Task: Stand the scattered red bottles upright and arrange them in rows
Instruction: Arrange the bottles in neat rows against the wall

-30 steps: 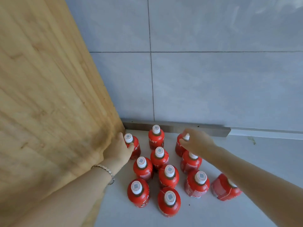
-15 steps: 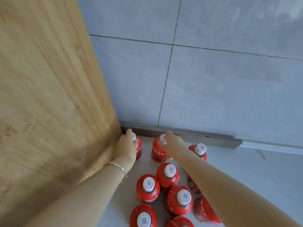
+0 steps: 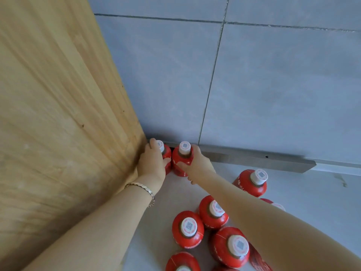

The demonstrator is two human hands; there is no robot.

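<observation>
Two upright red bottles with white caps stand side by side in the far corner against the wall. My left hand [image 3: 152, 163] grips the corner bottle [image 3: 165, 151], mostly hidden behind my fingers. My right hand [image 3: 197, 165] wraps around the second bottle [image 3: 180, 160] just to its right. Several more red bottles stand upright nearer to me: one apart at the right [image 3: 252, 182], and a cluster under my right forearm, among them one [image 3: 187, 228] at the front left and one [image 3: 230, 245] beside it. A further bottle [image 3: 277, 206] is mostly hidden by my forearm.
A tall wooden panel [image 3: 58, 114] rises along the left side. A grey tiled wall [image 3: 273, 85] closes the back, with a metal strip [image 3: 254, 158] at its foot. The floor [image 3: 312, 202] is pale and smooth.
My right hand went from the bottle's cap to its body and pushed it left against the corner bottle. My left hand slid further onto the corner bottle. The view moved closer.
</observation>
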